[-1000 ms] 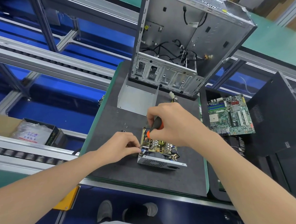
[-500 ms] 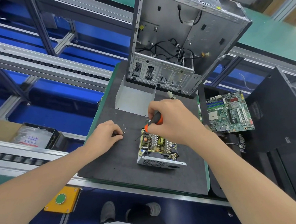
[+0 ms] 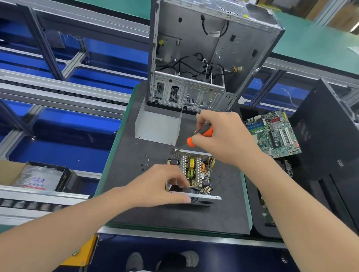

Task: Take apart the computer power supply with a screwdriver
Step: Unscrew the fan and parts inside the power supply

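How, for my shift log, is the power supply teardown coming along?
Done: the metal cover lies off on the mat, loose screws nearby, circuit board exposed. In hand: the left hand grips the power supply at its near corner while the right hand holds the screwdriver, tip at the far edge. Left: lifting the board out of its housing.

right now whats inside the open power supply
A circuit board with a yellow transformer, heat sinks and a copper coil. The left hand grips the power supply and covers its near left corner, so that part is hidden.
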